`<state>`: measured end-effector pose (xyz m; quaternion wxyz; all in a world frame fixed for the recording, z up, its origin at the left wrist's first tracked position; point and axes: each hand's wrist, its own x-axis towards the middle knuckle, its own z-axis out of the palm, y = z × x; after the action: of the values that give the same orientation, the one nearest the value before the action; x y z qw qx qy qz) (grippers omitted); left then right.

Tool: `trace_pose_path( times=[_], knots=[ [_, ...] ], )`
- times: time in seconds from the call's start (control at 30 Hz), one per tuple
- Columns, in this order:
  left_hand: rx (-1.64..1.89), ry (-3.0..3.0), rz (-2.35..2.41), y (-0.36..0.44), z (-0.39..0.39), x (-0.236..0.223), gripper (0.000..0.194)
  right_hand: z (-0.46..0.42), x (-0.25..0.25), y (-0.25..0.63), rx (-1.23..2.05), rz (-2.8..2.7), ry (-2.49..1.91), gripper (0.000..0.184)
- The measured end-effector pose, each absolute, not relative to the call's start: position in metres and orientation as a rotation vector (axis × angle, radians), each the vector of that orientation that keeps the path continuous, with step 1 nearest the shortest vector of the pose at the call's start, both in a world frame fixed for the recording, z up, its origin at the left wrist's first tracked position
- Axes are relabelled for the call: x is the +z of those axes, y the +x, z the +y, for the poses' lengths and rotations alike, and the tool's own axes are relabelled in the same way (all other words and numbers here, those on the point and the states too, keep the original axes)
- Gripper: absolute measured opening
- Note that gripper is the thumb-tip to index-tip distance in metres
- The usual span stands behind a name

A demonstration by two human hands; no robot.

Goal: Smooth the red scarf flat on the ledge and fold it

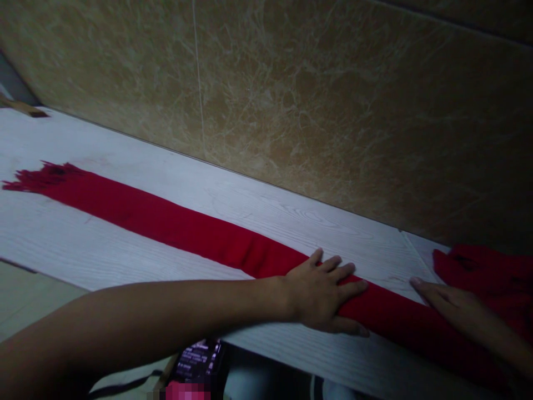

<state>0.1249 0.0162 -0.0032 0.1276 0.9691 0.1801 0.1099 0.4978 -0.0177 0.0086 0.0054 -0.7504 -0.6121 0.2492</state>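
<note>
A long red scarf [166,219] is folded into a narrow strip and lies flat along the pale wood-grain surface, its fringed end at the far left. My left hand [325,291] rests palm down on the strip, fingers spread across it. My right hand [458,311] lies farther right over the same strip, with fingers stretched out toward the left; part of it is hard to see in the dim light. Just beyond that hand sits a bunched heap of red cloth [487,278]. Whether the heap joins the strip, I cannot tell.
A tan marbled tile wall [266,100] rises along the back edge of the white surface [137,266]. At the far left is a small brown wooden piece [29,108]. Below the front edge, a phone [197,358] shows a lit screen.
</note>
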Motion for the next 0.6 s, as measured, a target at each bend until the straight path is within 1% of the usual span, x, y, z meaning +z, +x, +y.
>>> trace_pose_path(
  times=[0.1, 0.23, 0.33, 0.47, 0.53, 0.6],
  knots=[
    [0.302, 2.811, 0.532, 0.125, 0.016, -0.003, 0.078, -0.026, 0.006, 0.489, 0.230, -1.885, -2.411, 0.060],
    [0.258, 2.808, 0.555, 0.125, 0.016, -0.002, 0.078, -0.044, -0.009, 0.471, -0.114, -2.060, -2.026, 0.056],
    [0.237, 2.802, 0.556, 0.125, 0.016, 0.000, 0.079, -0.066, -0.030, 0.454, -0.272, -2.276, -1.779, 0.052],
    [0.242, 2.766, 0.550, 0.126, 0.017, 0.000, 0.077, -0.089, -0.044, 0.434, -0.470, -2.491, -1.534, 0.058],
    [0.238, 2.724, 0.545, 0.126, 0.017, 0.000, 0.078, -0.092, -0.042, 0.429, -0.558, -2.531, -1.474, 0.060],
    [0.215, 2.699, 0.546, 0.126, 0.017, 0.001, 0.077, -0.092, -0.038, 0.428, -0.557, -2.551, -1.514, 0.060]
  ],
)
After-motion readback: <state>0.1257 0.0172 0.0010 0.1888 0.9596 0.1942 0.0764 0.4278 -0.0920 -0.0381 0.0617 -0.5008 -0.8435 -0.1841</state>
